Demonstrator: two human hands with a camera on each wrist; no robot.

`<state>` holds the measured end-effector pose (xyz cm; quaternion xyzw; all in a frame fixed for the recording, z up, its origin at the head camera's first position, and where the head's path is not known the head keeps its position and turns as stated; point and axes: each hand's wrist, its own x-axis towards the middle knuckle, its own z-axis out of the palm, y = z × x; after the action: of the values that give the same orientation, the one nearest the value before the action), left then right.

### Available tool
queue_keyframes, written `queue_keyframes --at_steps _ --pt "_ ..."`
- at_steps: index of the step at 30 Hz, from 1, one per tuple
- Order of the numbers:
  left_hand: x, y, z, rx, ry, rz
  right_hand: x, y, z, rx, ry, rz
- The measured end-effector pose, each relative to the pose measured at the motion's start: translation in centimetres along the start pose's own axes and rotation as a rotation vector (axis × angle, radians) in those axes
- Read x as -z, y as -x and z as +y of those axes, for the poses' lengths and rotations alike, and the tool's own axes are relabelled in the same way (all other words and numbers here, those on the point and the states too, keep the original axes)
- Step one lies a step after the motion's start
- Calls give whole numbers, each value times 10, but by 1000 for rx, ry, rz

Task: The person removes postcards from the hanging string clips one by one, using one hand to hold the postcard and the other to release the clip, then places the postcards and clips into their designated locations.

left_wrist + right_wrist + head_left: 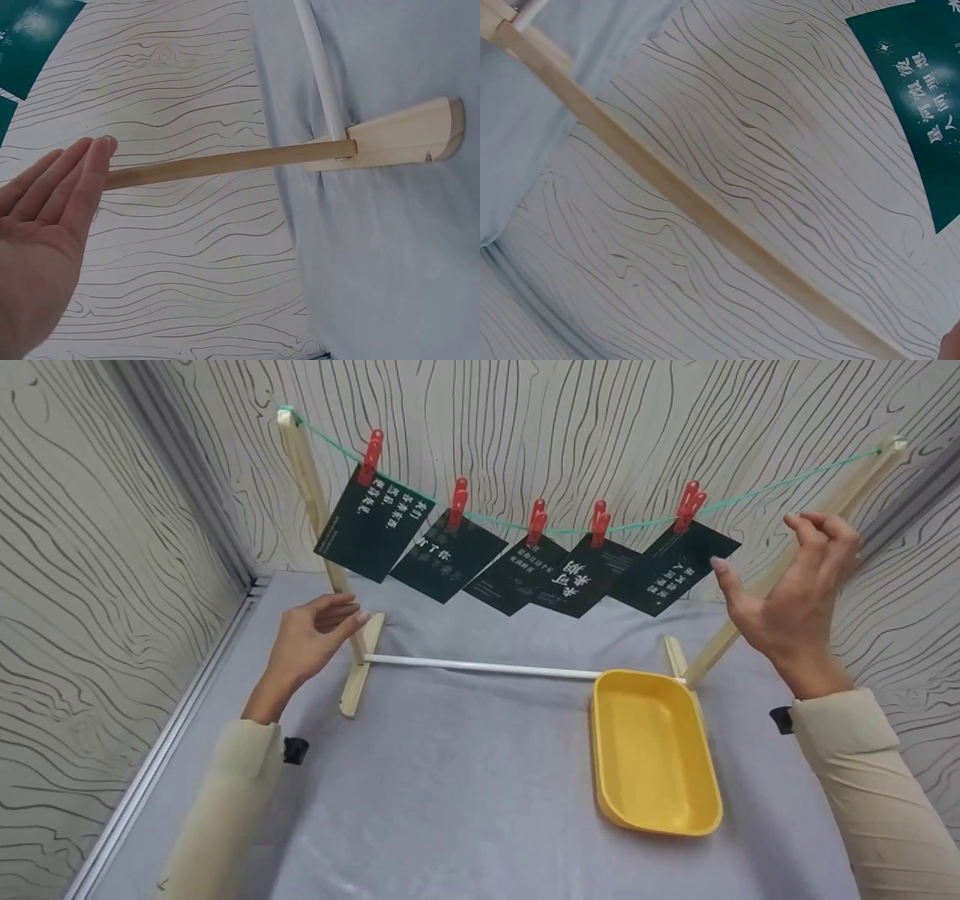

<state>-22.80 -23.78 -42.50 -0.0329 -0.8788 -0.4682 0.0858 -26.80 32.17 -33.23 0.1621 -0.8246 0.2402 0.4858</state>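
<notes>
Several dark green cards with white writing hang from a green string, among them the leftmost card [373,525] and the rightmost card [667,574]. Red clothespins, such as the left one [370,457] and the right one [690,506], clip them to the string [795,480]. My left hand [311,634] is beside the left wooden post [306,472], its fingers [71,180] straight and overlapping the post in the left wrist view. My right hand [795,592] is raised by the right post [859,487], fingers loosely bent and empty, thumb near the rightmost card's edge.
A yellow tray [652,750] stands on the grey cloth [450,780] by the right post's foot. A white rod [487,667] joins the two posts low down. Behind the frame is a wall [570,420] with a wood-grain pattern.
</notes>
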Motion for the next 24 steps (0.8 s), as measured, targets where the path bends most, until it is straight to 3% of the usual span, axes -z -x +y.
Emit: queue_keyframes --at_steps 5,12,17,20,24 --pt "0 -5 3 -5 108 14 -6 -10 -14 41 -34 -13" --pt "-9 -8 9 -15 283 -24 -12 -23 -31 85 -63 -46" --pt "-15 -11 13 -7 307 -27 -17 -31 -40 127 -57 -60" --pt "-17 -14 15 13 294 1 -20 -36 -45 147 -64 -74" --pt "-20 -17 16 26 345 43 -22 -43 -52 167 -73 -98"
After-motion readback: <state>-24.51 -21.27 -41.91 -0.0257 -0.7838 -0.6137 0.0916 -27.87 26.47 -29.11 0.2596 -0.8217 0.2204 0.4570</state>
